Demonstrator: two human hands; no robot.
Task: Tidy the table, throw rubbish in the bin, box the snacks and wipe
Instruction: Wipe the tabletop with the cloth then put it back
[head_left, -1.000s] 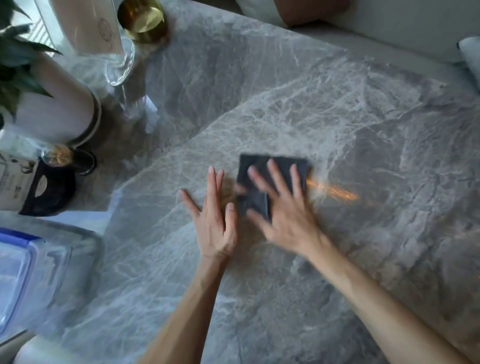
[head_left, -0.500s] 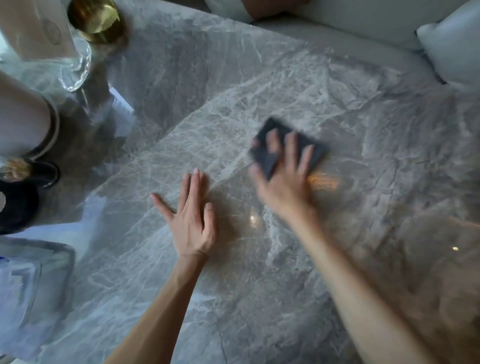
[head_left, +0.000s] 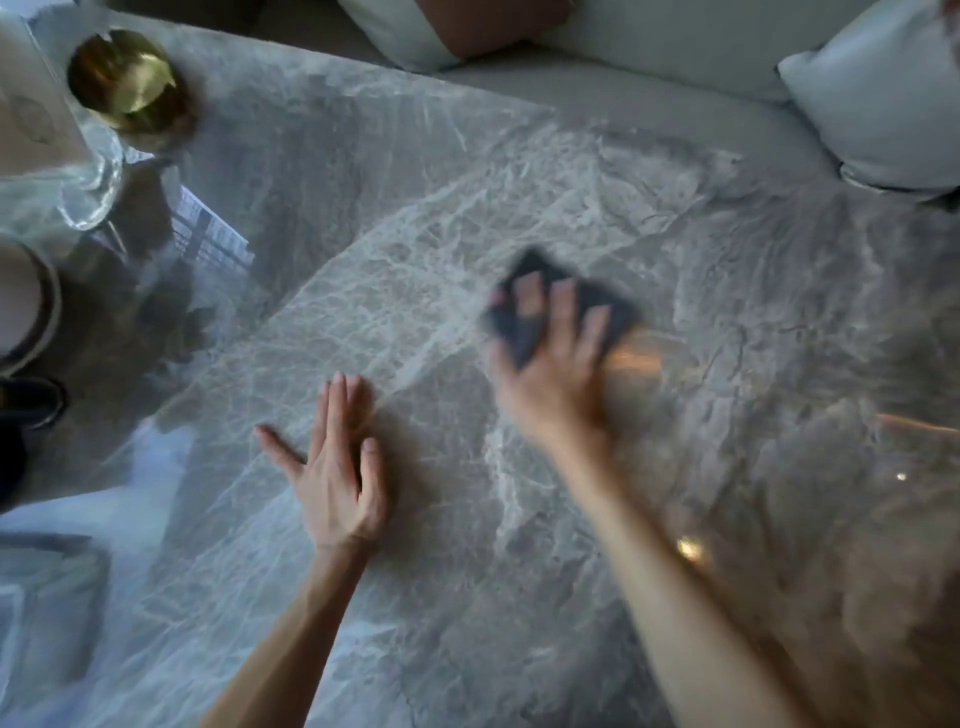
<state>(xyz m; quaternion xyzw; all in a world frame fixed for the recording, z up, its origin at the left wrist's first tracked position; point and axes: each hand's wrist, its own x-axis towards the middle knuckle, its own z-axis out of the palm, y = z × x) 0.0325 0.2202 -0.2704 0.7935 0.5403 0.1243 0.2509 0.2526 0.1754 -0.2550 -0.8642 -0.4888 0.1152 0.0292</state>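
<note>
A dark grey folded cloth (head_left: 610, 304) lies flat on the grey marbled table (head_left: 415, 197), right of centre. My right hand (head_left: 556, 374) presses down on the cloth with its fingers spread over it; hand and cloth are blurred by motion. My left hand (head_left: 337, 467) rests flat on the table to the left, palm down, fingers together and thumb out, holding nothing. The two hands are a hand's width apart.
At the far left stand a gold round object (head_left: 124, 83), a clear glass stand (head_left: 88, 192), a white pot (head_left: 21, 306) and a dark item (head_left: 21, 410). A clear plastic box (head_left: 47, 608) sits at the lower left. A sofa with a white cushion (head_left: 883, 98) lies beyond the table.
My right hand has slid the cloth away from my left hand, to the right and further up the table. My left hand has stayed flat in place.
</note>
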